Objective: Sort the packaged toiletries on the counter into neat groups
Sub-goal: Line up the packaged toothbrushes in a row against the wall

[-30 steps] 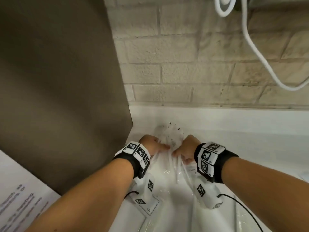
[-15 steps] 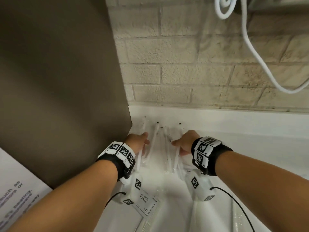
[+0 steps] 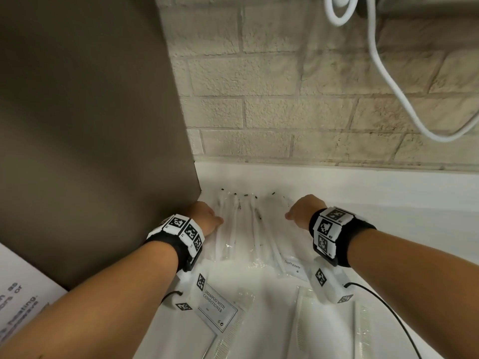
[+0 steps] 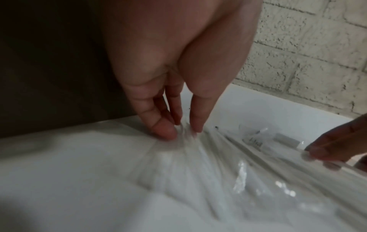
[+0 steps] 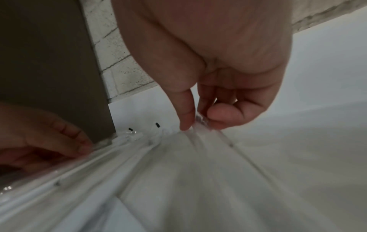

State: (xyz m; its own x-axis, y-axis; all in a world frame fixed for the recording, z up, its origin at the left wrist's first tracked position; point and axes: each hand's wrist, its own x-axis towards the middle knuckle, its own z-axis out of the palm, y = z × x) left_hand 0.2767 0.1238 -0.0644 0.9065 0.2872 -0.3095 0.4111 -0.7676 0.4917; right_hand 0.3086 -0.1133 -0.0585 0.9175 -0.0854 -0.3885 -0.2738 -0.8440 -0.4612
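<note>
Counter, head view, near to far. At the near edge lie a flat sachet printed "SHAMPOO WITH CONDITIONER" and, to its right, clear-wrapped combs, partly cut off by the frame. Beyond them, just under the right wrist, a small packet marked "Toothpaste" adjoins the main group.

In the far left corner of the counter, against the dark panel and close under the brick wall, a fan of clear-wrapped toothbrushes lies flat, handles pointing toward the viewer.

Left hand: fingers extended, tips pressing the wrapper at the fan's left edge; nothing is enclosed (left wrist view, fingertips).

Right hand: at the fan's right edge, thumb and forefinger pinching a crinkled wrapper end (right wrist view, fingertips).

Step in hand, as judged: squaring up the toothbrush group, both hands bracketing it from either side.

Next move, as judged: draw the splayed packets parallel and close together. The slick film will likely slide and overlap, so light, even inward pressure from both sides is called for, without disturbing the toothpaste packet.
</note>
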